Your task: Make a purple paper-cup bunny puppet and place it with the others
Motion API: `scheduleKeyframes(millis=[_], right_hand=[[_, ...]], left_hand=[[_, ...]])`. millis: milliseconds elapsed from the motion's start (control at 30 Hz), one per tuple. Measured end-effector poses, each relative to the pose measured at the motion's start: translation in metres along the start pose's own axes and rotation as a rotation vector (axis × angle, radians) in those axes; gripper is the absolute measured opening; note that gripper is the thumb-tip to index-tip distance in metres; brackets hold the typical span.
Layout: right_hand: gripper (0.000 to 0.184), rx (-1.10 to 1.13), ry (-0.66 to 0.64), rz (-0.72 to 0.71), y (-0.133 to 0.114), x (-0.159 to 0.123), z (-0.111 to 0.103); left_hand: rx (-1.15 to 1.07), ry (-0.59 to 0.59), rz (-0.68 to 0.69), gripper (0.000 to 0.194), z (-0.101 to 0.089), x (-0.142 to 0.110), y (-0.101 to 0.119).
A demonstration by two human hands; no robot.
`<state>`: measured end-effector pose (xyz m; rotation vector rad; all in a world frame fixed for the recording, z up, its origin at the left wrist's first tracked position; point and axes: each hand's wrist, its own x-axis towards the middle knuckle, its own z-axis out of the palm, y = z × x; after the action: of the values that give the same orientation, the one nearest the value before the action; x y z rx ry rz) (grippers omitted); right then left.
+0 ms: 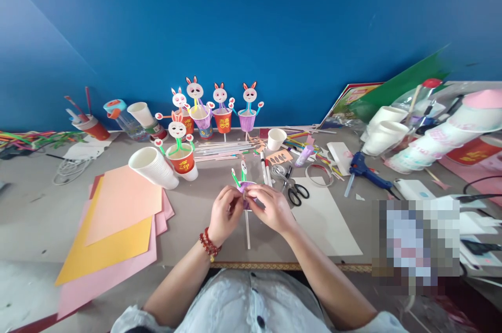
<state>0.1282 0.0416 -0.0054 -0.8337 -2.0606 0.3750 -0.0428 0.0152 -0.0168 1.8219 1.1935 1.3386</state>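
Observation:
Both my hands meet over the table's middle, closed round a small purple paper cup (247,187). My left hand (224,214), with a red bead bracelet at the wrist, grips the cup's left side. My right hand (270,206) pinches its right side. Two green straws with white tips stick up from the cup, and a white stick (247,231) hangs down below it. Several finished bunny-faced cup figures (219,111) stand at the back by the blue wall, and one in a red cup (181,152) stands nearer.
A stack of orange, yellow and pink paper (117,218) lies at the left beside a lying stack of white cups (153,167). Scissors (293,190), marker pens (265,168), a white sheet (325,218) and a blue glue gun (364,171) lie at the right. More stacked cups (423,145) fill the far right.

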Motion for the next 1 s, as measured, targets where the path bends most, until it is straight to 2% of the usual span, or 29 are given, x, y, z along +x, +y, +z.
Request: scheduleKeyframes(millis=[267, 467, 700, 1000], right_hand=[[0.017, 0.038, 0.008, -0.028, -0.0018, 0.0027, -0.0006], [0.014, 0.037, 0.050, -0.036, -0.0035, 0.0034, 0.0026], [0.013, 0.041, -0.010, -0.040, -0.0020, 0.0034, -0.0009], [0.013, 0.064, -0.005, -0.022, 0.0013, 0.0025, -0.0014]], left_hand=[[-0.020, 0.031, 0.024, 0.013, -0.0008, 0.0008, -0.0016], [-0.055, 0.012, 0.049, 0.012, 0.0003, 0.0001, 0.0011], [-0.039, 0.035, 0.026, 0.013, -0.0007, 0.0002, -0.0022], [-0.027, 0.017, 0.060, 0.013, -0.0019, 0.0008, -0.0006]])
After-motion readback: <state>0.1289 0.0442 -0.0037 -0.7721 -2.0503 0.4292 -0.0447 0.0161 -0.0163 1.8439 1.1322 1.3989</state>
